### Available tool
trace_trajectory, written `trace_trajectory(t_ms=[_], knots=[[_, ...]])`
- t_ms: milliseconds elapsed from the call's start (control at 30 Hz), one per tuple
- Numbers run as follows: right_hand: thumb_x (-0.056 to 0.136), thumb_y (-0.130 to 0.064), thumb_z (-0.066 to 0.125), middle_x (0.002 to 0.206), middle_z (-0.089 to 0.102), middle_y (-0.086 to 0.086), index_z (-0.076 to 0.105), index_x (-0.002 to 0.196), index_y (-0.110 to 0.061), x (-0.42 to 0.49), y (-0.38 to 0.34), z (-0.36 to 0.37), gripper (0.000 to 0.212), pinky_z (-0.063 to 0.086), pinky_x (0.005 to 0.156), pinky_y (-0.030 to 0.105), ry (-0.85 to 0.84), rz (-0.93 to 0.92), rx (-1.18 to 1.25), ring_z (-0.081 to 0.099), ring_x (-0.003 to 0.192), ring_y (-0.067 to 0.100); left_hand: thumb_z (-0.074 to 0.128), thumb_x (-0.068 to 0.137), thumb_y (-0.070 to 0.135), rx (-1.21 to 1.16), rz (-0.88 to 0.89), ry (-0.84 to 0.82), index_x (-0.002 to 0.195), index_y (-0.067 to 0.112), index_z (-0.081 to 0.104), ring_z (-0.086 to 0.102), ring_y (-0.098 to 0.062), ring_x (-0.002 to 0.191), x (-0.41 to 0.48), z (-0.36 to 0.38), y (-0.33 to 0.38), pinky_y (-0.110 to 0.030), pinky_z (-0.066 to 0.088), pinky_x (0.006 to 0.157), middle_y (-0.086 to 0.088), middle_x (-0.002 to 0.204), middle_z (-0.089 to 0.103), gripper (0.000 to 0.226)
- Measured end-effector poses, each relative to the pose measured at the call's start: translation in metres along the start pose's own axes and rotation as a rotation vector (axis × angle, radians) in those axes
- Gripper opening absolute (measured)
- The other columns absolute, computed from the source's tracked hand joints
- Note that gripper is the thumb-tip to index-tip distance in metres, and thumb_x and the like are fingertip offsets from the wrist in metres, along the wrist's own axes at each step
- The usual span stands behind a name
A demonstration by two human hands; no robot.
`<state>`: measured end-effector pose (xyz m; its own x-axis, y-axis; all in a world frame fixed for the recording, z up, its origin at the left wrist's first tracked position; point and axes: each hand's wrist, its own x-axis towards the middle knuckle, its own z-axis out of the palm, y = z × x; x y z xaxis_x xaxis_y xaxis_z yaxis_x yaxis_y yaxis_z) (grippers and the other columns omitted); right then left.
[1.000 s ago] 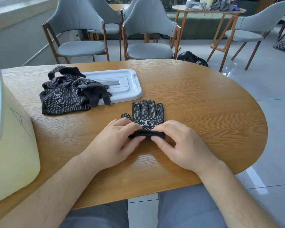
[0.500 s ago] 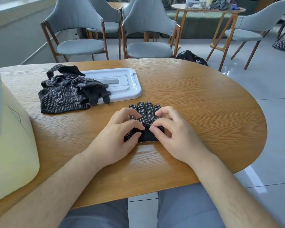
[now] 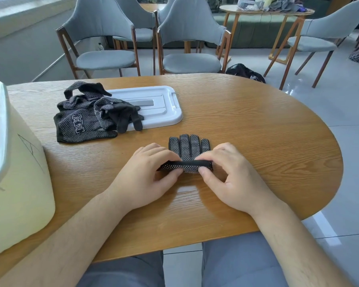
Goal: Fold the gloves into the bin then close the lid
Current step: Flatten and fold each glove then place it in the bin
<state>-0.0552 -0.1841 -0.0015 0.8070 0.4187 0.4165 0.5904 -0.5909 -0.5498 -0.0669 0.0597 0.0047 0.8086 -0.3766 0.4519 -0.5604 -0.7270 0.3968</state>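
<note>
One black dotted glove point(image 3: 188, 145) lies on the table point(image 3: 257, 131), near the person. The left hand point(image 3: 145, 175) and the right hand point(image 3: 236, 179) both pinch its near end, which is folded over. The fingers point(image 3: 205, 172) are curled tight on the cloth. This fold looks about half done. A pile of gloves point(image 3: 81, 123) waits far left, partly on the white lid point(image 3: 164, 108). The bin point(image 3: 19, 172) stands open at the left, with something dark and dotted inside, maybe a glove. So most work is left: finish folding, fill the bin, put the lid on.
</note>
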Motion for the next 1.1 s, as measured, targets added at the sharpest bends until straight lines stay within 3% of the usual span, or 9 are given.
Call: trace_trajectory(t_ms=[100,200,267,367,467,567,733,900,1100], knots=[[0.093,-0.050,0.054,0.110,0.063,-0.012,0.057,0.123,-0.045,-0.003,-0.002,-0.001,0.030,0.045,0.087,0.017,-0.010,0.083,0.084,0.060,0.109,0.001,0.069,0.093,0.035,-0.227,-0.114,0.004,0.113,0.025,0.065,0.063,-0.004,0.100,-0.002,-0.003,0.003,-0.026,0.050,0.085,0.019,0.104,0.067,0.023],[0.096,-0.046,0.055,0.101,0.060,-0.016,0.060,0.118,-0.042,-0.001,0.000,0.000,0.023,0.045,0.081,0.021,-0.016,0.065,0.041,0.056,0.099,0.003,0.070,0.093,0.030,-0.256,-0.129,-0.014,0.115,0.025,0.063,0.062,-0.001,0.101,-0.001,-0.002,0.003,-0.018,0.049,0.077,0.023,0.109,0.065,0.024],[0.098,-0.040,0.057,0.103,0.056,-0.019,0.065,0.117,-0.035,0.001,0.002,0.002,0.021,0.043,0.083,0.020,-0.005,0.053,0.007,0.053,0.101,0.002,0.069,0.094,0.031,-0.185,-0.094,0.002,0.116,0.023,0.066,0.058,-0.002,0.106,0.001,0.001,0.001,-0.010,0.042,0.083,0.018,0.113,0.061,0.023],[0.099,-0.038,0.057,0.108,0.051,-0.016,0.071,0.114,-0.024,0.004,0.006,0.005,0.025,0.047,0.088,0.023,0.029,0.054,-0.055,0.052,0.107,0.005,0.069,0.096,0.034,-0.021,-0.031,0.078,0.116,0.023,0.069,0.054,-0.014,0.115,0.003,0.004,-0.003,-0.027,0.041,0.102,0.007,0.125,0.055,0.023],[0.102,-0.034,0.055,0.109,0.054,-0.013,0.073,0.116,-0.019,0.005,0.006,0.007,0.027,0.046,0.093,0.024,0.045,0.019,-0.114,0.053,0.109,0.008,0.063,0.098,0.036,0.139,0.059,0.103,0.108,0.025,0.073,0.055,-0.017,0.112,0.003,0.007,-0.005,-0.040,0.046,0.092,0.012,0.118,0.062,0.018],[0.100,-0.035,0.058,0.116,0.059,-0.013,0.069,0.122,-0.020,0.003,0.001,0.003,0.029,0.046,0.095,0.027,0.041,-0.031,-0.141,0.052,0.111,0.010,0.057,0.097,0.047,0.204,0.041,0.074,0.108,0.029,0.074,0.053,-0.013,0.113,0.000,0.006,-0.004,-0.032,0.039,0.088,0.019,0.108,0.065,0.027],[0.089,-0.039,0.066,0.123,0.061,-0.018,0.068,0.122,-0.025,0.000,0.000,0.001,0.036,0.049,0.098,0.035,-0.028,-0.055,-0.151,0.053,0.116,0.011,0.058,0.084,0.071,0.233,0.003,-0.048,0.121,0.034,0.066,0.048,-0.012,0.115,-0.004,0.002,-0.006,-0.029,0.035,0.091,0.020,0.114,0.060,0.053],[0.092,-0.042,0.062,0.122,0.064,-0.018,0.070,0.122,-0.024,0.001,0.002,0.001,0.036,0.049,0.101,0.033,-0.010,-0.028,-0.089,0.054,0.118,0.007,0.052,0.089,0.068,0.179,-0.041,-0.052,0.123,0.034,0.065,0.051,-0.013,0.112,-0.001,0.004,-0.007,-0.031,0.039,0.091,0.020,0.112,0.059,0.050],[0.091,-0.042,0.066,0.104,0.063,-0.017,0.066,0.124,-0.031,-0.005,-0.002,-0.004,0.035,0.049,0.087,0.022,-0.004,0.003,0.041,0.061,0.101,0.010,0.061,0.088,0.060,-0.047,-0.059,-0.048,0.106,0.031,0.071,0.054,-0.005,0.099,-0.003,-0.003,-0.004,-0.036,0.042,0.093,0.024,0.094,0.062,0.035]])
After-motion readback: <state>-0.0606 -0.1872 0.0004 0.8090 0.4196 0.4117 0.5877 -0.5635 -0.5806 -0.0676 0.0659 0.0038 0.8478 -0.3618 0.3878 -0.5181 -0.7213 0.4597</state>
